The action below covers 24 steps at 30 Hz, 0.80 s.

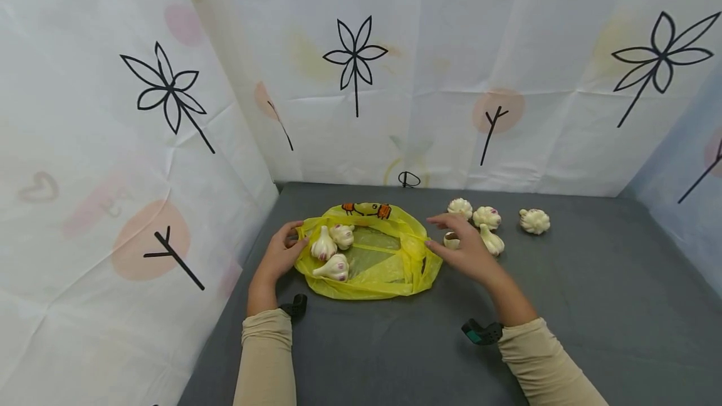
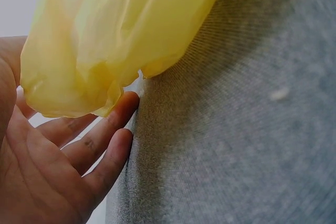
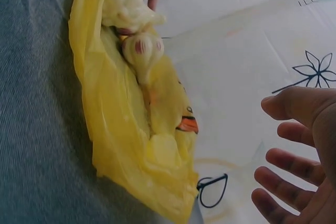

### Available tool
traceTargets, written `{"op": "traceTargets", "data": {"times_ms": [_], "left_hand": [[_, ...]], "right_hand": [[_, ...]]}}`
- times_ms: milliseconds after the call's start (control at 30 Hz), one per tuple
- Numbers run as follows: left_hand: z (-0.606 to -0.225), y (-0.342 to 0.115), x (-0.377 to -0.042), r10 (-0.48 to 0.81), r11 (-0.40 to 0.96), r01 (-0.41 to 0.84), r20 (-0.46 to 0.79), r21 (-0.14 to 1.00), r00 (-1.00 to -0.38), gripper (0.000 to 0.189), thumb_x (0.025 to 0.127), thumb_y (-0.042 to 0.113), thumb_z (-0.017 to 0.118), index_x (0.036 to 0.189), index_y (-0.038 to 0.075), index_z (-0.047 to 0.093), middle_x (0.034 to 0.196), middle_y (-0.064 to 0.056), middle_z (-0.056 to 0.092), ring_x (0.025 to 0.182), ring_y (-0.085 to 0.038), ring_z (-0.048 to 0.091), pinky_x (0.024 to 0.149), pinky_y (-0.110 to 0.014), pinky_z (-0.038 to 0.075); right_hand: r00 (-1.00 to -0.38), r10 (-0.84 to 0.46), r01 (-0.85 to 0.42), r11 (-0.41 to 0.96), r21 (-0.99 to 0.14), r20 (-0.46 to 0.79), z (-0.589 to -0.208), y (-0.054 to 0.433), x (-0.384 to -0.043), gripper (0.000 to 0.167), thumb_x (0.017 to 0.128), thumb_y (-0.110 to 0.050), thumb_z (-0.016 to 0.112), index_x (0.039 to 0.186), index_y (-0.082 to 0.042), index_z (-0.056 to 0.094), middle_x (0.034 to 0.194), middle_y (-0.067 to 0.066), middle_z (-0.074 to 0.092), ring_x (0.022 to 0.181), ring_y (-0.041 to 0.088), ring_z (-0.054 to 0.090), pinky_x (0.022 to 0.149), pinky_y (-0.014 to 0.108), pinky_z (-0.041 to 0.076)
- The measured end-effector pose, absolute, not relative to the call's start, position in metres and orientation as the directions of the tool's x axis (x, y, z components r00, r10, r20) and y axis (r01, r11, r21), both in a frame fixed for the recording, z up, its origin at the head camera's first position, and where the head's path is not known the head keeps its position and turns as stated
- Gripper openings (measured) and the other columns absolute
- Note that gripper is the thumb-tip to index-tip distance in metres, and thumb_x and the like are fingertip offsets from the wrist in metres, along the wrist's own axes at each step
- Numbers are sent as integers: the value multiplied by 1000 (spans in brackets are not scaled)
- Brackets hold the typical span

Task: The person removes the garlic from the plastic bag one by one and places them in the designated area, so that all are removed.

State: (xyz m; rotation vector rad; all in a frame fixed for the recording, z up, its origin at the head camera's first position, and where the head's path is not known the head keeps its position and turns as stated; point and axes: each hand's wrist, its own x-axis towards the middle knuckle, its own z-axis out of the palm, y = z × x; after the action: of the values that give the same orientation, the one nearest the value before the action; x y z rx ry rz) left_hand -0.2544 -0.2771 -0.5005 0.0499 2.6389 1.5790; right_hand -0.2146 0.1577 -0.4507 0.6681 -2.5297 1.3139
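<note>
A yellow plastic bag (image 1: 389, 268) lies spread open on the grey table, an orange print on its far rim. Three garlic bulbs (image 1: 333, 267) with purple patches rest inside its left part; garlic bulbs (image 3: 142, 51) also show in the bag in the right wrist view. My left hand (image 1: 284, 250) pinches the bag's left edge between thumb and index finger; the other fingers (image 2: 100, 140) spread beneath. Past the bag's right rim, my right hand (image 1: 467, 249) hovers with fingers apart, holding nothing. It partly covers a garlic bulb (image 1: 451, 240) behind it.
Several more garlic bulbs (image 1: 487, 218) cluster on the table just beyond my right hand. A single garlic bulb (image 1: 534, 221) lies farther right. White patterned cloth (image 1: 429, 124) walls in the table's back and sides.
</note>
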Motion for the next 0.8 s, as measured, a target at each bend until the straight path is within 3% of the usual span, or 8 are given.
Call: {"op": "traceTargets", "data": {"times_ms": [800], "left_hand": [[-501, -278, -255, 57, 466, -18, -50, 885, -997, 56, 110, 26, 61, 161, 15, 43, 158, -24, 45, 143, -46, 54, 111, -61, 51]], "right_hand": [[-842, -436, -498, 401, -769, 318, -466, 88, -225, 42, 100, -18, 76, 140, -9, 66, 140, 16, 63, 124, 43, 62, 97, 62, 56]]}}
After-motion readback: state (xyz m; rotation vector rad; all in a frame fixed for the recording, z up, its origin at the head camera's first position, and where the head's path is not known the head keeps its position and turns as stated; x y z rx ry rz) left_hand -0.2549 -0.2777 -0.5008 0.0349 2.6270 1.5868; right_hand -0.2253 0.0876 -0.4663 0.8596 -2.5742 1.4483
